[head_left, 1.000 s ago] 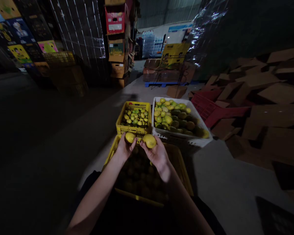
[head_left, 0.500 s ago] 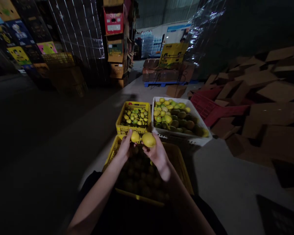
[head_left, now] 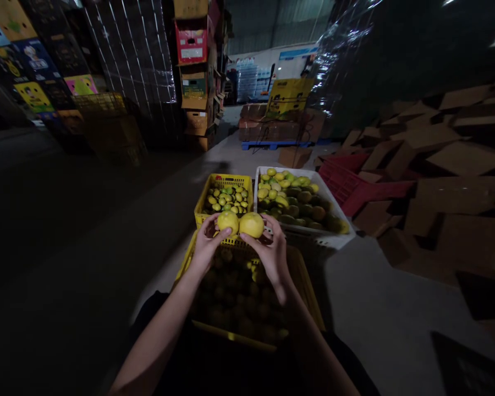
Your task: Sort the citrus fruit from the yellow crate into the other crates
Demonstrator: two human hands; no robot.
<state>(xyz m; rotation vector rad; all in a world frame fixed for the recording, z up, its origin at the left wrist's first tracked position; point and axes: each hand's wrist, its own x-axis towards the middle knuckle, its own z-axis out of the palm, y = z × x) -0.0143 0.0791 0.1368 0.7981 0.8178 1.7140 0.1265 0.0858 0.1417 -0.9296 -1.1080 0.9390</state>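
My left hand [head_left: 208, 240] is closed around a yellow lemon [head_left: 228, 221], thumb across its near side. A second lemon [head_left: 251, 224], a bit larger, is gripped by my right hand [head_left: 271, 246]. Both fruits are held side by side, almost touching, above the far end of a yellow crate [head_left: 305, 278] whose many fruits lie in shadow. Just past my hands, a smaller-looking yellow crate [head_left: 199, 210] holds yellow and green lemons. To its right, a white crate [head_left: 332, 238] is filled with lemons, the nearer ones in shade.
On the right lie a red crate [head_left: 346, 190] and a heap of flattened cardboard boxes [head_left: 457, 192]. Farther back, cartons stand on a blue pallet [head_left: 272, 145], with a tall stack of boxes [head_left: 196, 82] left of it. Grey floor [head_left: 157, 203] stretches to the left.
Both hands have turned the lemons so their ends face me, with the thumbs now on the near side. The fruits rose slightly and came closer together.
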